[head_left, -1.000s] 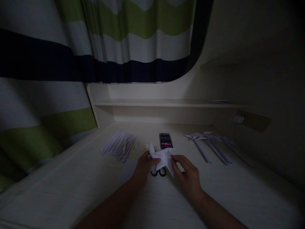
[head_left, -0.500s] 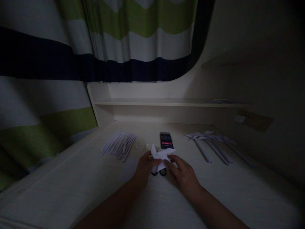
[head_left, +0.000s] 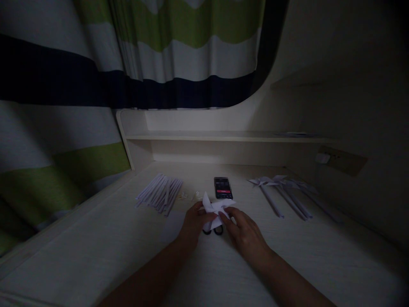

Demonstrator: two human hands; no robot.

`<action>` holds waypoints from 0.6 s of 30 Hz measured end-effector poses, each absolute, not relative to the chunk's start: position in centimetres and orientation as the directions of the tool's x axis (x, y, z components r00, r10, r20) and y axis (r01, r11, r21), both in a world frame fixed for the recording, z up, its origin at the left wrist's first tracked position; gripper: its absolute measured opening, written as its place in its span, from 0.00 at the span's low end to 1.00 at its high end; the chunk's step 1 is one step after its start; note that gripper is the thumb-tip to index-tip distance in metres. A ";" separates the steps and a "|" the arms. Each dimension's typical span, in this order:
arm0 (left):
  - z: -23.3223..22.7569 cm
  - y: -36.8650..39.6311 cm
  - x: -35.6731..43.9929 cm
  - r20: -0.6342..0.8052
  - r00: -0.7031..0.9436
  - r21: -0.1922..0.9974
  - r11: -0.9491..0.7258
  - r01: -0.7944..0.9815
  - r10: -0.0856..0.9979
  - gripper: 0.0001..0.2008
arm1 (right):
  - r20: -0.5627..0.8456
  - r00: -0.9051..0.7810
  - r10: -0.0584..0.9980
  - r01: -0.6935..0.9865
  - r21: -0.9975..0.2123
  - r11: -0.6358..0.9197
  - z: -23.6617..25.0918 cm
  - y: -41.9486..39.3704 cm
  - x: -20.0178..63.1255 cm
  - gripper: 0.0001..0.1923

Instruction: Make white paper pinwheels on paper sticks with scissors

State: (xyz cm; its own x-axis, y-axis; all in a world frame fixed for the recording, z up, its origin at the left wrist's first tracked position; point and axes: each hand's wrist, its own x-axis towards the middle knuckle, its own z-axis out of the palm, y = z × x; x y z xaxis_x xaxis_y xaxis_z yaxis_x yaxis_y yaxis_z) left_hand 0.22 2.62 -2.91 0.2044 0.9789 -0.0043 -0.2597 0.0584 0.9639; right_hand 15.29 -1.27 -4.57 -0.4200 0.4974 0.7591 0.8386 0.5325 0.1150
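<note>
A folded white paper pinwheel head [head_left: 214, 209] sits between both my hands over the pale desk [head_left: 96, 247]. My left hand [head_left: 194, 222] pinches its left side. My right hand [head_left: 245, 234] presses fingers onto its right points. Black scissors [head_left: 214, 230] lie on the desk just under the paper, mostly hidden by it.
A bundle of rolled white paper sticks [head_left: 160, 193] lies at the left. A dark phone [head_left: 223, 188] rests behind the paper. Finished paper pinwheels on sticks [head_left: 281, 192] lie at the right. A shelf [head_left: 223, 136] and a striped curtain [head_left: 128, 64] stand behind. Small scraps [head_left: 188, 196] lie near the sticks.
The paper was held open and larger a second ago; its points are now folded in toward the centre, and my right hand has moved left onto it.
</note>
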 end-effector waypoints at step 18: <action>-3.3 2.7 0.2 0.046 0.226 0.948 0.029 -0.317 0.973 0.19 | 0.708 -0.400 0.583 0.846 0.040 0.532 -4.7 -1.4 14.9 0.16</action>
